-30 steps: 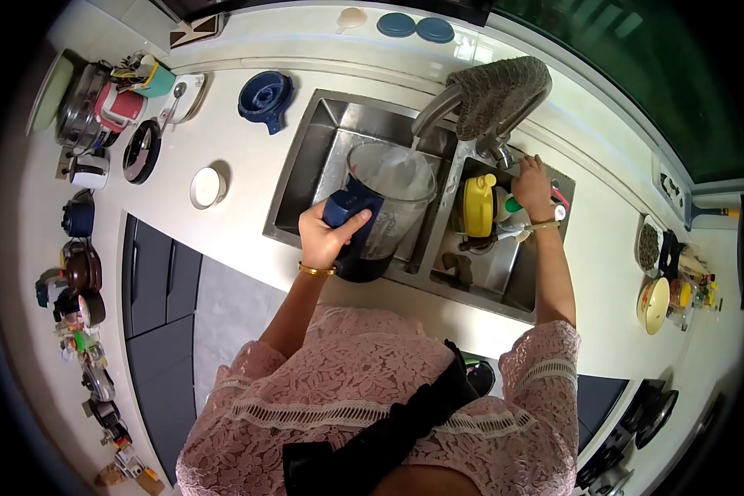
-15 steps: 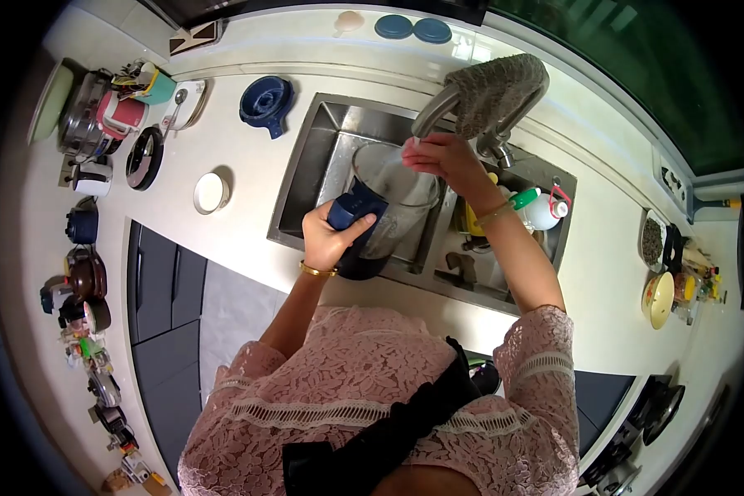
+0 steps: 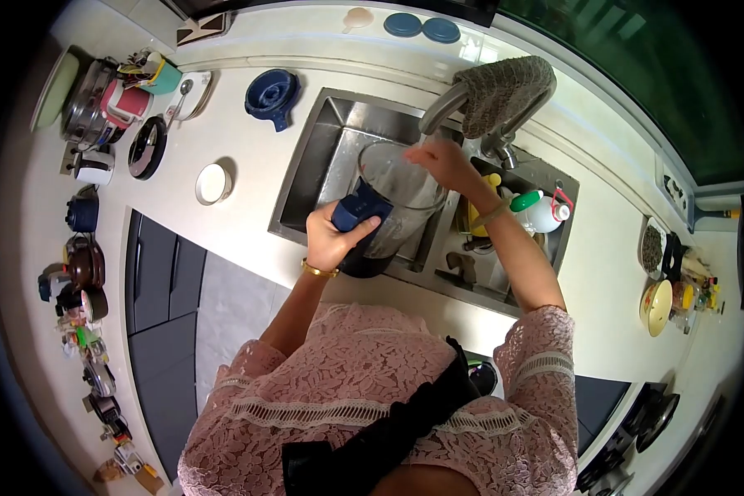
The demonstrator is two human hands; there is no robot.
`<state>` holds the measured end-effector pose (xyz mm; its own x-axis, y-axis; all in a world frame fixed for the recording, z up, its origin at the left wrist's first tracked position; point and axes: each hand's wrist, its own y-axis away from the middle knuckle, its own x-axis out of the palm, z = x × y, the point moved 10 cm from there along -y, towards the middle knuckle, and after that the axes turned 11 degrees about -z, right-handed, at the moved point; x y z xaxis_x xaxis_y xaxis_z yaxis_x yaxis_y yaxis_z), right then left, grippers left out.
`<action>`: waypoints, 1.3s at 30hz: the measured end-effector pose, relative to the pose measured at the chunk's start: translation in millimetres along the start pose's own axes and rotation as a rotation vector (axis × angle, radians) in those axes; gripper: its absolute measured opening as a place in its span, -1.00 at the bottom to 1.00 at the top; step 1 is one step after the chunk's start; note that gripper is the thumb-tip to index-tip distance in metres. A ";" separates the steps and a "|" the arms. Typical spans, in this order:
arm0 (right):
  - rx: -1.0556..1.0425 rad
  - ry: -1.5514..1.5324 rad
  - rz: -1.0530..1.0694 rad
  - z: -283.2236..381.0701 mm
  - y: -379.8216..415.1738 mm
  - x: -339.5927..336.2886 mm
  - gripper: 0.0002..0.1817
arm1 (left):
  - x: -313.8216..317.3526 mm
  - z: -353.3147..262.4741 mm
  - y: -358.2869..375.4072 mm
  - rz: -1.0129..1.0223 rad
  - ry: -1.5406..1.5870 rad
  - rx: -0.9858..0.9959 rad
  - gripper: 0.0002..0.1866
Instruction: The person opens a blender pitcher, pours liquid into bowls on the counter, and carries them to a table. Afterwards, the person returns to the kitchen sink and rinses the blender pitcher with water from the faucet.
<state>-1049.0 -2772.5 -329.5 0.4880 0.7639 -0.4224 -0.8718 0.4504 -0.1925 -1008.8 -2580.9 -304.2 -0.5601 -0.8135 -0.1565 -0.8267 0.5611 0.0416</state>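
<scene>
My left hand is wrapped round the dark blue handle of a clear blender jar. The jar stands tilted over the left sink basin, its wide mouth towards the tap and its dark base near the front edge. Whitish residue or wet film shows on its wall. Over the jar's rim, just below the tap spout, is my right hand. Its fingers look curled but are smeared, and anything in them is hidden. A grey-brown cloth hangs over the tap's neck.
A blue lid-like part and a white cup stand on the counter left of the sink. The right basin holds a bottle with a green cap and a white bottle with a red handle. Kitchenware lines the left wall.
My right hand has dropped slightly from the spout towards the jar's mouth, its fingers curling. My left hand keeps its hold on the jar's handle. The view has shifted slightly.
</scene>
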 end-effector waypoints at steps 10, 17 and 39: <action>0.374 -0.091 0.028 -55.4 -5.4 12.8 -0.73 | 4.7 5.6 4.6 0.013 0.076 -0.006 -0.85; 0.567 -0.579 -0.029 -39.5 11.1 3.2 -0.75 | 8.0 31.2 6.6 -0.033 0.178 -0.142 -0.84; -0.015 -0.007 0.146 -27.3 -12.8 45.9 -0.82 | 16.1 31.2 17.3 0.056 0.071 -0.126 -0.83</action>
<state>-1016.6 -2755.9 -370.6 0.3558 0.8242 -0.4406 -0.9342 0.3269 -0.1429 -1030.4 -2579.5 -336.9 -0.6042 -0.7927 -0.0807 -0.7918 0.5859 0.1727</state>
